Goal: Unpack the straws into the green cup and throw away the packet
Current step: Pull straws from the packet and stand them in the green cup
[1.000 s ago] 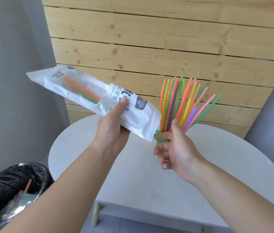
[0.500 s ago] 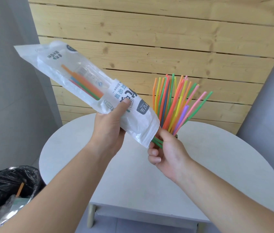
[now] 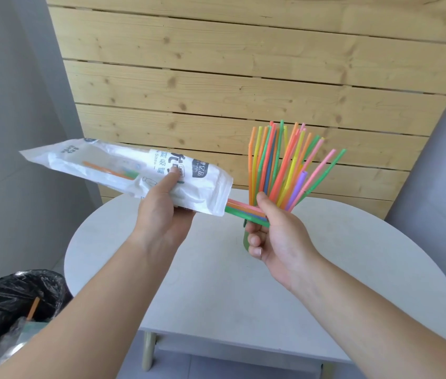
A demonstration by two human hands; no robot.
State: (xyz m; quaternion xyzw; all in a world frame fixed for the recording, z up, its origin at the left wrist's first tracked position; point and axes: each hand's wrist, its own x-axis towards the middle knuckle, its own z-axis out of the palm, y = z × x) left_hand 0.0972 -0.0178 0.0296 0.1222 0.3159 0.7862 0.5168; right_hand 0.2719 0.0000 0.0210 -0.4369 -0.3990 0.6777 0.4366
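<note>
My left hand (image 3: 163, 212) grips a white plastic straw packet (image 3: 123, 170), held nearly level above the table with its open end to the right. A few coloured straws (image 3: 241, 209) stick out of that end, and my right hand (image 3: 273, 233) pinches them between thumb and fingers. Behind my right hand stands the green cup (image 3: 245, 239), mostly hidden, with a fan of many coloured straws (image 3: 284, 170) rising from it. A few straws still show through the packet near its far end.
The round white table (image 3: 216, 283) stands against a wooden slat wall (image 3: 243, 77). A bin with a black liner (image 3: 6, 305) sits on the floor at the lower left, holding plastic scraps and an orange straw.
The packet has swung down from a steep tilt to nearly level. My right hand has drawn a small bundle of straws further out of its open end.
</note>
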